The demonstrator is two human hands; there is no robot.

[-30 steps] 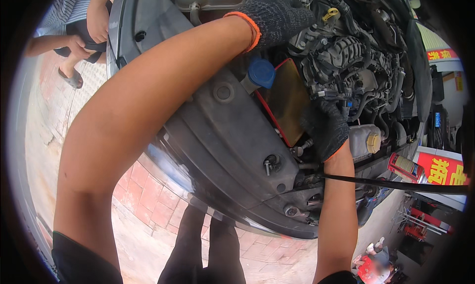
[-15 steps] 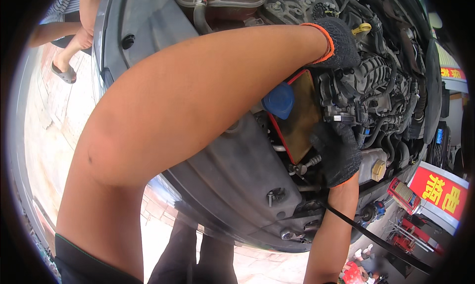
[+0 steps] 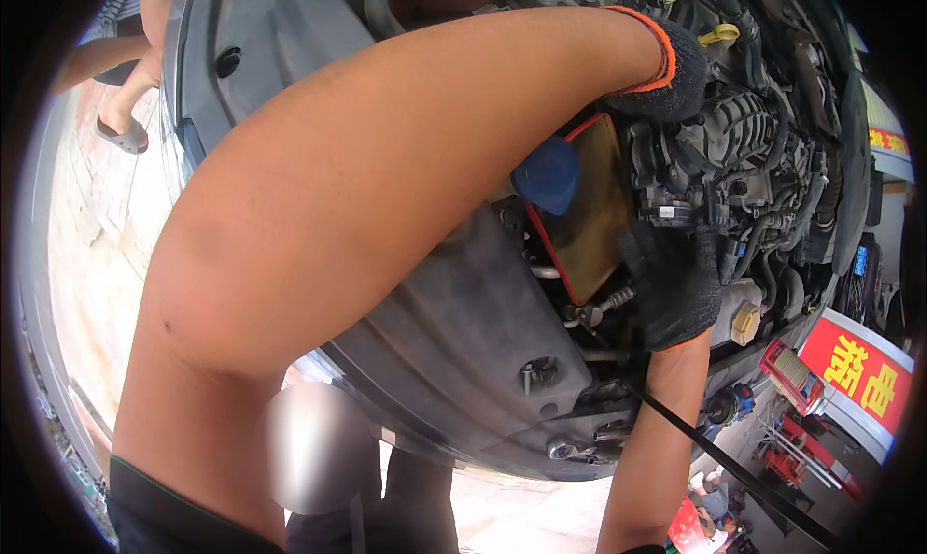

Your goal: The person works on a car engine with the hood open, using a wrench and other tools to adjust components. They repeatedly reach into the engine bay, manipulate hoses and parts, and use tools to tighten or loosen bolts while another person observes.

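My left hand [image 3: 676,76], in a dark knit glove with an orange cuff, reaches over the engine [image 3: 734,158] beside a yellow loop handle [image 3: 719,34]; its fingers are hidden behind my wrist. Below it are a blue cap [image 3: 546,175] and a brownish, red-edged rectangular piece [image 3: 589,235]. My right hand [image 3: 671,284], similarly gloved, is low in the engine bay between that piece and a reservoir with a pale yellow cap [image 3: 744,322]. Its fingers are dark and blurred, so what they grip, if anything, is unclear. A thin black bar [image 3: 734,467] crosses my right forearm.
Another person's bare leg [image 3: 126,110] and arm show at upper left beside the car's plastic front panel [image 3: 463,341]. At right are a red can [image 3: 787,370], a red sign [image 3: 850,370] and tools [image 3: 792,457]. A seated person [image 3: 705,525] appears at lower right.
Since a second ago my left hand has moved right across the engine toward the yellow handle, with my forearm covering more of the front panel. My right hand has shifted slightly right.
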